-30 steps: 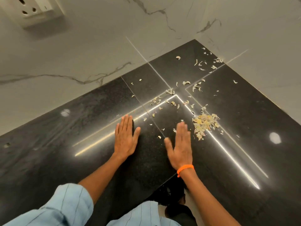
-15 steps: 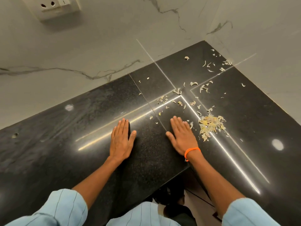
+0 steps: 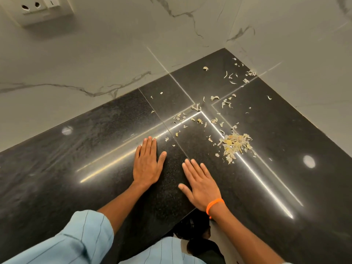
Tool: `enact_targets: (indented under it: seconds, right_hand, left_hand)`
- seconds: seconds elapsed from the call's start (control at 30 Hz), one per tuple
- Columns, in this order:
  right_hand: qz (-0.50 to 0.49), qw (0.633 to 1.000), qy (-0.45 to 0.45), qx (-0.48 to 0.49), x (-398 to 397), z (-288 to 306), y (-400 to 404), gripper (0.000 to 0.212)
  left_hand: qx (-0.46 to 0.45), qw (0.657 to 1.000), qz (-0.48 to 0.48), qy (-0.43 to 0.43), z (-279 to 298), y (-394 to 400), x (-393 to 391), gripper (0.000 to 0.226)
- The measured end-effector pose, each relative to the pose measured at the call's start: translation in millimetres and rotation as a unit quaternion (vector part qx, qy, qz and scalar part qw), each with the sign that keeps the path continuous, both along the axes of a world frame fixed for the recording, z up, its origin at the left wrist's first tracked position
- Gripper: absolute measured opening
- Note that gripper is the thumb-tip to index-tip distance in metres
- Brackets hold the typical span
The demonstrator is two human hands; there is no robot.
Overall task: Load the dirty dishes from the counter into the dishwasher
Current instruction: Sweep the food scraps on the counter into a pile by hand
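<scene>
While your light-blue sleeve (image 3: 76, 239) fills the 7 o'clock corner nearest the camera, both your palms lie flat on the black counter (image 3: 57, 178). Left hand (image 3: 147, 164): fingers straight and together, holding nothing, much where it lay a second ago. Right hand (image 3: 202, 182), with the orange wristband (image 3: 214, 204): fingers spread and straight, holding nothing; it has drawn back toward the counter's front edge at 6 o'clock and now angles toward 11 o'clock, well short of the scrap pile (image 3: 235, 144) it lay just beside a second ago. Loose peelings (image 3: 226, 103) scatter from the pile out toward the far corner at 1 o'clock. Beyond, at 11 o'clock, a wall socket (image 3: 40, 6) sits on the marbled wall (image 3: 114, 54).

Task items: no dirty dishes and no dishwasher in view; their location cannot be told from here. Judgement: loading not yet begun, or the counter's dishes lie elsewhere; the retreat suggests you are leaving the scraps.
</scene>
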State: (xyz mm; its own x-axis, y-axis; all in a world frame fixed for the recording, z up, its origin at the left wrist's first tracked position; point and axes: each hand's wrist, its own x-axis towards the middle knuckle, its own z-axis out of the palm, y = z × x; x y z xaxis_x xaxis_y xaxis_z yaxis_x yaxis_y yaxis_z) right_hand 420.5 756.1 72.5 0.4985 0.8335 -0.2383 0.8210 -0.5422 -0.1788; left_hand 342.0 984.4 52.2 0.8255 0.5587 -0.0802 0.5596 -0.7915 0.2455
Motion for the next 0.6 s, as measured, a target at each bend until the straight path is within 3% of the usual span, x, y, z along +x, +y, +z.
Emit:
enact_targets:
  seconds: [0.13, 0.23, 0.3, 0.4, 0.5, 0.6]
  right_hand:
    - [-0.077, 0.997, 0.0, 0.013, 54, -9, 11, 0.07]
    - [-0.205, 0.974, 0.031, 0.087, 85, -2, 10, 0.069]
    - [-0.229, 0.964, 0.031, 0.132, 83, 6, 3, 0.067]
    - [-0.118, 0.982, 0.052, 0.141, 47, 12, -14, 0.068]
    - [0.03, 0.997, 0.037, 0.059, 14, -1, -32, 0.069]
    - [0.005, 0.998, 0.016, 0.066, 21, -10, -30, 0.067]
  left_hand:
    - [-0.003, 1.0, 0.0, 0.005, 2, 1, 0, 0.075]
    - [-0.007, 1.0, -0.002, 0.002, 3, 1, -1, 0.075]
    - [-0.006, 1.0, 0.001, 0.0, 4, 1, -1, 0.075]
    - [-0.004, 1.0, 0.005, -0.003, 3, 0, -1, 0.075]
    - [-0.006, 1.0, 0.007, -0.007, 1, 1, 0, 0.075]
    - [-0.004, 1.0, 0.003, -0.008, -2, 1, 0, 0.075]
